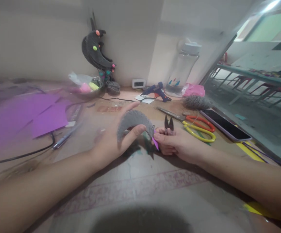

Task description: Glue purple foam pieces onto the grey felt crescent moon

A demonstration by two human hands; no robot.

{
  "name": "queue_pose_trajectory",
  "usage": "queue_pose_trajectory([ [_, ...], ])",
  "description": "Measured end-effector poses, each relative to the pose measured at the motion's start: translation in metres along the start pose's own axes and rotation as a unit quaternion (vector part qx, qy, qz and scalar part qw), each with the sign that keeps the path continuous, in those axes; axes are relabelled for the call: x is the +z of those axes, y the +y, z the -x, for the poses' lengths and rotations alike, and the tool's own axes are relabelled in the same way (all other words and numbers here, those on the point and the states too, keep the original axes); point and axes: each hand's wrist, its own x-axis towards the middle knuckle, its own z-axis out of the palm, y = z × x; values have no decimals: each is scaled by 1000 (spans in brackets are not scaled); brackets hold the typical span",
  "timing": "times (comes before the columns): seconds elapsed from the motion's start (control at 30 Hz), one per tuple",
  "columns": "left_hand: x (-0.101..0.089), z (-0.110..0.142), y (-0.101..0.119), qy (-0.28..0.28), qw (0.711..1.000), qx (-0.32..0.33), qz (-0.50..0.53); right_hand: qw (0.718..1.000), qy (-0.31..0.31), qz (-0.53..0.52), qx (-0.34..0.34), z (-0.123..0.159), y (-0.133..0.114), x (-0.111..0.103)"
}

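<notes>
A grey yarn-wrapped crescent (132, 117) is in front of me, its curve arching upward. My left hand (114, 145) holds it from the left, with the thumb in front and another finger stretched out behind. At the crescent's right end a bare purple tip (155, 144) sticks out. My right hand (173, 142) pinches that end between thumb and fingers. The same hand also has small thread snips (168, 124) in it, their dark blades pointing up and apart. My other left fingers are hidden behind the crescent.
Orange-and-yellow scissors (198, 126), a phone (225, 124) and grey yarn (197, 102) lie right. Behind are a glue gun (156, 91), a bottle (182, 71) and a dark crescent ornament (94, 50). Purple sheets (49, 113) and a pen (64, 140) lie left.
</notes>
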Motion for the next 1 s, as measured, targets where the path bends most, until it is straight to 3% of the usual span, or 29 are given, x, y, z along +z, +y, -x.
queue_pose_trajectory([
  [0.1, -3, 0, 3, 9, 999, 33, -4, 998, -46, -20, 25, 2, 0, -6],
  [0.2, -2, -2, 1, 16, 999, 35, 34, 995, -64, 47, 53, 2, -4, -9],
  [0.27, 0, -4, -1, 16, 998, 21, 59, 990, -41, 128, 46, 3, -6, -11],
  [0.33, 1, -6, -2, 4, 997, 6, 72, 983, 28, 184, 0, 3, -7, -12],
  [0.4, 2, -7, -2, -19, 997, -5, 70, 972, 107, 202, -52, 3, -7, -14],
  [0.47, 2, -8, -1, -41, 997, -22, 54, 963, 145, 215, -74, 4, -7, -13],
  [0.7, 1, -8, -2, -35, 995, -71, -58, 940, 83, 322, -77, 8, -11, -2],
  [0.83, 0, -9, -3, -41, 993, -63, -88, 904, 93, 405, -99, 8, -8, 0],
  [0.93, 1, -8, -5, -49, 995, -51, -66, 877, 119, 448, -125, 8, -6, 0],
  [1.0, 2, -8, -6, -61, 997, -40, -12, 882, 124, 437, -129, 8, -5, 0],
])
